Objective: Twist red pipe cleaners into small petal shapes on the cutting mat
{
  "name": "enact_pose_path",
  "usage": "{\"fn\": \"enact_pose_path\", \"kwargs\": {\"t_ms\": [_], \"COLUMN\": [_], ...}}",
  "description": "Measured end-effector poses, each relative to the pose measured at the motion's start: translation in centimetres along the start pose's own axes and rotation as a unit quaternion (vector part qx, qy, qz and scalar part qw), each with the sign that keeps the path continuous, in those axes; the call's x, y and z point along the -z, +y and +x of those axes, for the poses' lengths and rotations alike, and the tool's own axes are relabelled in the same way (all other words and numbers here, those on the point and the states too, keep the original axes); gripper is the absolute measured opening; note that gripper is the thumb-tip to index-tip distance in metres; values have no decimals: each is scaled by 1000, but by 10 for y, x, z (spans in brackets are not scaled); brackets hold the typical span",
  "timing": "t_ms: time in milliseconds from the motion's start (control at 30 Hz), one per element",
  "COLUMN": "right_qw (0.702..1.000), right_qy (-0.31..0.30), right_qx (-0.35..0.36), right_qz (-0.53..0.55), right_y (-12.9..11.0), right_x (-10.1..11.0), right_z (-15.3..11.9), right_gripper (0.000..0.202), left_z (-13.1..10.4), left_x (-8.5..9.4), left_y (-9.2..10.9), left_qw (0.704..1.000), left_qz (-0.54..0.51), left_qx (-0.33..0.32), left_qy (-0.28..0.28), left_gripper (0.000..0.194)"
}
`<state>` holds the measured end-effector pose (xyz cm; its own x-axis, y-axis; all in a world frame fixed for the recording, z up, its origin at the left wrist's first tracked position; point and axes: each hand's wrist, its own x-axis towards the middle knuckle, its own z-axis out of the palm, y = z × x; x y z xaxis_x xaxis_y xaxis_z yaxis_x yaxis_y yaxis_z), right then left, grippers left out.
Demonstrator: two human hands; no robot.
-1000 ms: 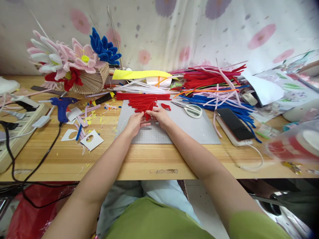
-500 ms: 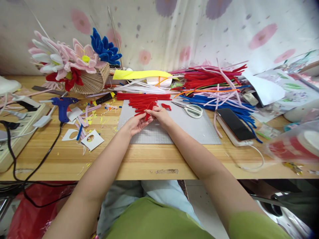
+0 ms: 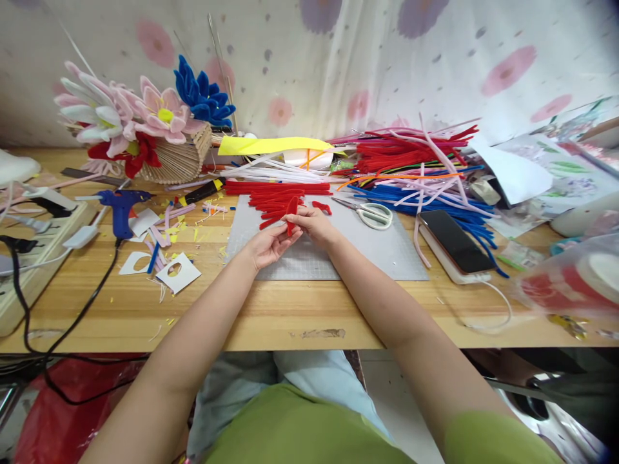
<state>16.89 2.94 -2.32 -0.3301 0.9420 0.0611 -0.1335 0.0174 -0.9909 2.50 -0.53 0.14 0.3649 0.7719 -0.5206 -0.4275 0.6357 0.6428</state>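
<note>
Above the grey cutting mat [image 3: 372, 258], my two hands meet around a small red fuzzy piece [image 3: 292, 214]. My left hand [image 3: 271, 246] pinches it from below, its other fingers loosely curled. From the right, my right hand [image 3: 314, 224] grips the same piece between thumb and fingertips. Just behind my hands lies a row of red fuzzy stems [image 3: 271, 201], partly hidden by them. Another shaped red piece [image 3: 322, 207] rests on the mat beyond my right hand, with white-handled scissors [image 3: 374, 216] to its right.
A blue glue gun [image 3: 122, 209], cut card and scraps lie left, near a power strip [image 3: 43, 258]. Fuzzy flowers [image 3: 164, 116] stand behind them. At right are blue stems [image 3: 435, 203], a phone [image 3: 457, 241] on a white block with a cable, and a bagged cup [image 3: 570, 277].
The red piece between my fingers has turned more upright. My left hand has shifted slightly right, and its fingers have curled closer to my right hand.
</note>
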Motion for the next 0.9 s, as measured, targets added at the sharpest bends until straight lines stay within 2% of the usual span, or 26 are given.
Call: {"fn": "enact_pose_path", "kwargs": {"t_ms": [100,233,367,467,533,600,667,700,833,900], "right_qw": [999,995,994,994,994,993,994,994,997,998], "right_qy": [5,10,-18,-4,10,19,28,32,41,41], "right_qx": [-19,8,-34,-44,-27,-20,-25,-30,-40,-47], "right_qz": [-43,-101,-98,-97,-105,-111,-106,-99,-44,-16], "right_y": [0,-2,-3,-5,-6,-8,-8,-7,-2,0], "right_x": [1,2,1,-1,-3,-3,-3,-3,-1,-1], "right_z": [0,1,1,0,0,0,1,1,4,5], "right_gripper": [36,37,39,40,40,40,39,39,38,38], "left_z": [2,1,2,6,10,13,15,15,13,13], "left_x": [-4,-6,-2,3,5,6,6,6,6,6], "left_y": [-5,-7,-7,-8,-9,-8,-7,-5,1,2], "left_qw": [997,993,987,974,959,943,937,941,975,982], "left_qz": [54,85,124,194,243,270,259,242,147,116], "left_qx": [-47,-75,-98,-116,-147,-187,-216,-219,-167,-150], "left_qy": [32,36,5,-20,3,56,94,93,22,9], "left_gripper": [16,18,13,7,7,7,13,16,16,12]}}
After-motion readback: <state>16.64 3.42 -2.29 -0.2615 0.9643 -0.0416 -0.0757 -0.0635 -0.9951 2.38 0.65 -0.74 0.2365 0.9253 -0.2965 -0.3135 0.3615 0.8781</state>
